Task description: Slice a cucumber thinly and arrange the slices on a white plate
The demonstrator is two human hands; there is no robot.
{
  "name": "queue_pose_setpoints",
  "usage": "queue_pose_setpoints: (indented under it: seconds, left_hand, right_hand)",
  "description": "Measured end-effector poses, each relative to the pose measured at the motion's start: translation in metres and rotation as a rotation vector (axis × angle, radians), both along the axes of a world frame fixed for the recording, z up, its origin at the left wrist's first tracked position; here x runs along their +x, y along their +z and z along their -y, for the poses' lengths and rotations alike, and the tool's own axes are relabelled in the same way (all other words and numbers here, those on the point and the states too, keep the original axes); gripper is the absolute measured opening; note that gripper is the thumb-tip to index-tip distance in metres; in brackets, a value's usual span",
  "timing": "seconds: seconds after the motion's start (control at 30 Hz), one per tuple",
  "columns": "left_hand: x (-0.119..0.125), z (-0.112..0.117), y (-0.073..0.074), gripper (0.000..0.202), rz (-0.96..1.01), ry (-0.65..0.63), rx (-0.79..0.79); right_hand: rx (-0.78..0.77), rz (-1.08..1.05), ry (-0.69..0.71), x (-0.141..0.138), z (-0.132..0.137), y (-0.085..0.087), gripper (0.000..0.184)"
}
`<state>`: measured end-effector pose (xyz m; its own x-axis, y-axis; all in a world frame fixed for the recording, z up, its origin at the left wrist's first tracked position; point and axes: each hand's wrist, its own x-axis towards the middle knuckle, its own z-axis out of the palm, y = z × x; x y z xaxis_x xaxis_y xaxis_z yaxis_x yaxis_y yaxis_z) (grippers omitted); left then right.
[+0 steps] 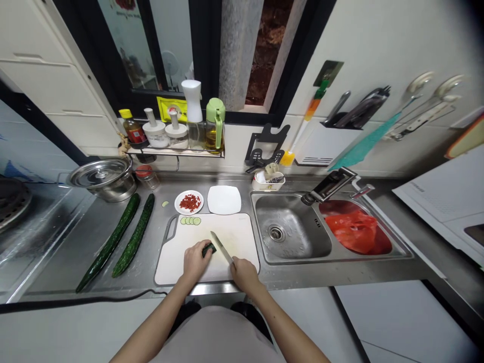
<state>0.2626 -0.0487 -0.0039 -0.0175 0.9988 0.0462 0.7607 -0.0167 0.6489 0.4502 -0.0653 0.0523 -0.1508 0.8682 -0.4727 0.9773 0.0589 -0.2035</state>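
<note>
My left hand (195, 260) is closed around a short piece of dark green cucumber (207, 248) on the white cutting board (174, 267). In my right hand (244, 273) is the handle of a kitchen knife (222, 246); its blade slants up and left, just right of the cucumber piece. Several thin cucumber slices (190, 221) lie overlapping in a row near the board's upper left. Behind the board are a plate of chopped red pieces (189, 201) and a bare white square plate (224, 200).
Two whole cucumbers (109, 242) lie left of the board, near a lidded steel pot (102, 179). One loose slice (165, 204) rests on the counter. To the right is a sink (291, 227) with a red plastic bag (351, 231). A condiment shelf (174, 151) hangs behind.
</note>
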Motion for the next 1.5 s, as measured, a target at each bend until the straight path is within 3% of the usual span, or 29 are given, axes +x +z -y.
queue_pose_setpoints:
  seconds: [0.47,0.6,0.7,0.83,0.97,1.13,1.2,1.33,1.5]
  left_hand:
    - [-0.004,-0.002,-0.009,0.032,0.23,0.214,0.009]
    - [-0.005,-0.007,0.0,0.037,0.213,0.269,0.101]
    - [-0.001,-0.014,0.016,0.037,0.084,0.156,0.171]
    - [0.01,-0.026,0.036,0.034,-0.081,-0.064,0.146]
    - [0.019,-0.035,0.045,0.026,-0.115,-0.117,0.095]
    - [0.027,-0.04,0.043,0.018,-0.012,-0.127,0.079]
    - [0.029,-0.043,0.04,0.017,0.06,-0.065,0.058]
    - [0.021,-0.053,0.029,0.018,0.202,0.212,-0.025]
    - [-0.003,-0.07,0.012,0.017,0.147,0.413,-0.128]
  right_hand:
    - [0.209,0.056,-0.059,0.015,-0.011,0.008,0.034]
    - [0.249,0.084,-0.055,0.017,-0.013,0.01,0.043]
    - [0.283,0.094,-0.008,0.018,-0.015,0.011,0.048]
    - [0.346,0.078,0.067,0.018,-0.017,0.011,0.049]
    - [0.37,0.075,0.112,0.019,-0.019,0.013,0.045]
    - [0.358,0.097,0.094,0.023,-0.021,0.013,0.049]
    - [0.346,0.107,0.078,0.026,-0.022,0.011,0.049]
    - [0.325,0.138,0.029,0.036,-0.025,0.007,0.048]
    - [0.339,0.166,-0.029,0.049,-0.026,0.005,0.046]
